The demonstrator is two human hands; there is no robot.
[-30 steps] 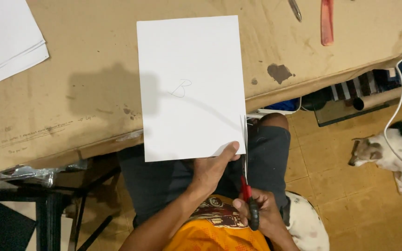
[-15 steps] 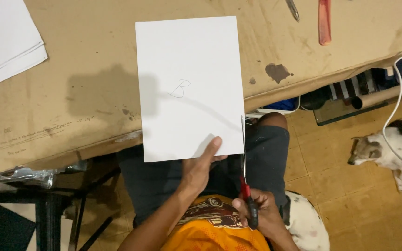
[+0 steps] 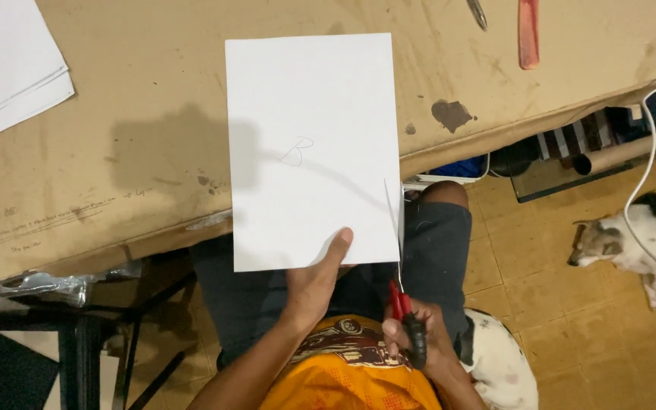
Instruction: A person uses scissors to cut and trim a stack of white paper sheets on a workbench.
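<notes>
Only one view here, the head camera looking straight down. One white rectangular sheet of paper is seen in the middle of the frame, with a faint pencil mark near its centre. Its lower edge is pinched by the left hand, thumb laid on top of the sheet and the fingers tucked out of sight underneath. One pair of red-and-black-handled scissors is gripped by the right hand at lower centre, fingers closed through the handles; the thin blades are run up along the right edge of the sheet, by its lower right corner. Whether the blades are parted can't really be told.

One brown cardboard-covered tabletop fills the upper half, and the sheet overhangs its near edge, over the lap. One stack of white paper is parked at upper left. One red comb-like tool and one metal tool tip are left at the top edge. Two white spotted dogs: one at right, one at lower right, touching the leg. Bare tiled floor is left open between them.
</notes>
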